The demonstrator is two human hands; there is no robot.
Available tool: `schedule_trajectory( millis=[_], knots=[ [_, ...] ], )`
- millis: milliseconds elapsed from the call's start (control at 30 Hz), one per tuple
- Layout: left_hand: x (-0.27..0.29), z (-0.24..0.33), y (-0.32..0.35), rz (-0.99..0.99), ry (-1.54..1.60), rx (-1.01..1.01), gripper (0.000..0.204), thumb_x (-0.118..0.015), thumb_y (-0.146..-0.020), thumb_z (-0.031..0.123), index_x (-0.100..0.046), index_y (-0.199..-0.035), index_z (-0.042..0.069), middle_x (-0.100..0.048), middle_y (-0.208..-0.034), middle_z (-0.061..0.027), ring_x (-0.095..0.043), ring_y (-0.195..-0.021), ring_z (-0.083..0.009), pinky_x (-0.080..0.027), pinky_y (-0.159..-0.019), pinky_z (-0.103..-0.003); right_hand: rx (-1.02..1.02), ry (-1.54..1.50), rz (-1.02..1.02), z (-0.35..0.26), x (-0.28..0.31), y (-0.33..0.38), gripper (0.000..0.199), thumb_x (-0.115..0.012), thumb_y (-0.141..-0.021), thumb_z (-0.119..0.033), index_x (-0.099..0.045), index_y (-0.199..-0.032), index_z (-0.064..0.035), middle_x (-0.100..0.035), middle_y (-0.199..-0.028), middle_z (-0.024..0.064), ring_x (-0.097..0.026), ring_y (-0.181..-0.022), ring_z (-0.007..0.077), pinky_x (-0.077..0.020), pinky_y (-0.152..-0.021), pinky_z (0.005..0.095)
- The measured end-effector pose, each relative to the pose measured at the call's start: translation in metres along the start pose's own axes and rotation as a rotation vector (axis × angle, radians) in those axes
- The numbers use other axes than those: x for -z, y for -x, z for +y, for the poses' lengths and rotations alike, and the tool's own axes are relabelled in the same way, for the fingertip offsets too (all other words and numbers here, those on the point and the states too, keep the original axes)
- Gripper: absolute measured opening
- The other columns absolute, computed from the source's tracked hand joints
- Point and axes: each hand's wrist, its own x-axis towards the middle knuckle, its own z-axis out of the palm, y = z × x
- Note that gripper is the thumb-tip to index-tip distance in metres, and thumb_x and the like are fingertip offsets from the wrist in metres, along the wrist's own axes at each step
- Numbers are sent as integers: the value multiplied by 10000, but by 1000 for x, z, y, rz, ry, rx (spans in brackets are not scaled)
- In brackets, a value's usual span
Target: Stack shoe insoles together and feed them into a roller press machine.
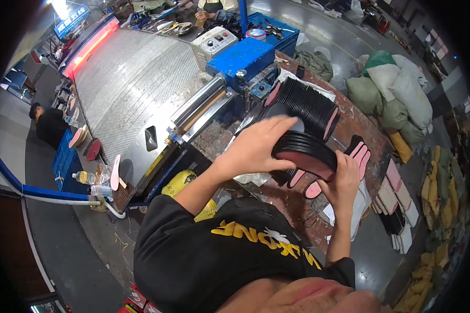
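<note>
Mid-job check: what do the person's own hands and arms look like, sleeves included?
The left hand and right hand are ungloved, with nothing visible worn at the wrists. The forearms are bare below loose, plain black sleeves, part of a black T-shirt with yellow lettering.

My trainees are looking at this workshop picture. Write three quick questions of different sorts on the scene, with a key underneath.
1. What do the left hand and right hand hold together?
A) a plastic bottle
B) a stack of insoles
C) a fabric sack

2. True or false: the smartphone lies on the machine's metal plate.

3. Fill in: the large box beside the machine's roller is ____ in colour.

Key
1. B
2. True
3. blue
</note>
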Motion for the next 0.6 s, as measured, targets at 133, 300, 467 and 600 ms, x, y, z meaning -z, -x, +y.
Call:
schedule_trajectory(
  millis=[133, 300, 467, 600],
  knots=[
    [-2, -13, 20, -163, 284, 226, 504, -849, -687, 183, -577, -1079, 20, -676, -883, -107, -678, -796, -255, -507, -720, -339, 176, 155, 82, -10, 19, -11, 885, -891, -462, -202, -543, -1260, -39, -559, -1143, 151, -543, -1078, 359, -431, -918, 459],
    [-2, -7, 25, 5, 393, 129, 480, -858, -670, 140, -600, -1056, 18, -663, -913, -104, -669, -805, -229, -507, -735, -322, -156, -897, 275, 4, 34, -7, 895, -599, -815, -683, -477, -1296, 62, -541, -1272, 192, -566, -1119, 257, -460, -940, 366],
    [-14, -3, 16, 215, 308, 81, 485, -853, -668, 87, -628, -1090, 10, -678, -1050, -101, -678, -923, -198, -521, -808, -297, -428, -1362, 604, -27, 0, 9, 576, -399, -981, -405, -433, -1318, 61, -570, -1237, 234, -597, -1111, 275, -483, -971, 366],
    [-12, -5, 6, 274, 320, 163, 551, -857, -651, 54, -600, -1137, 10, -683, -1034, -86, -668, -934, -152, -522, -814, -272, -406, -1382, 598, -58, -8, 24, 748, -431, -962, -488, -253, -1462, 40, -382, -1452, 221, -410, -1338, 284, -338, -1108, 418]
  ],
)
